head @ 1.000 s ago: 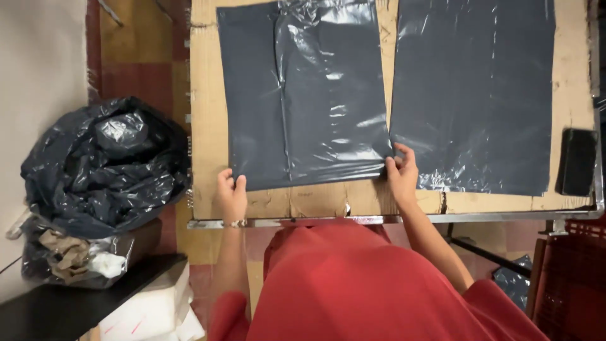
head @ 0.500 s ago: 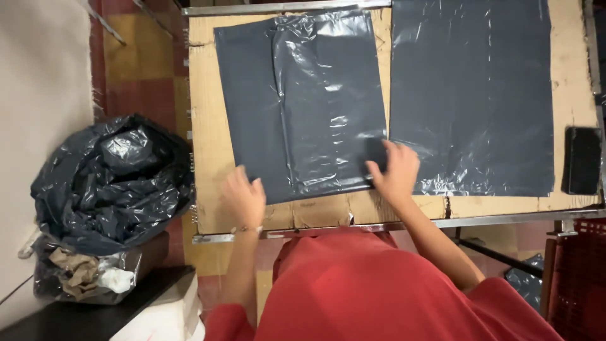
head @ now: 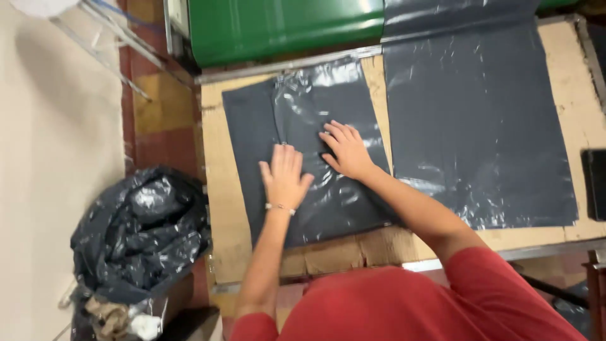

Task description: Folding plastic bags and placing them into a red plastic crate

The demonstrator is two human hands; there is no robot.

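Lying flat, glossy grey bag (head: 315,151)

Surface: I note a cardboard-covered worktable (head: 221,208).
On it: two flat dark grey plastic bags, left bag (head: 252,126) and right bag (head: 480,126), side by side.

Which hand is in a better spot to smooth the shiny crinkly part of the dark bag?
Probably the right hand. It lies flat on the glossy, wrinkled half of the grey bag, with fingers spread. The left hand rests nearer the fold line, beside the smoother matte side.
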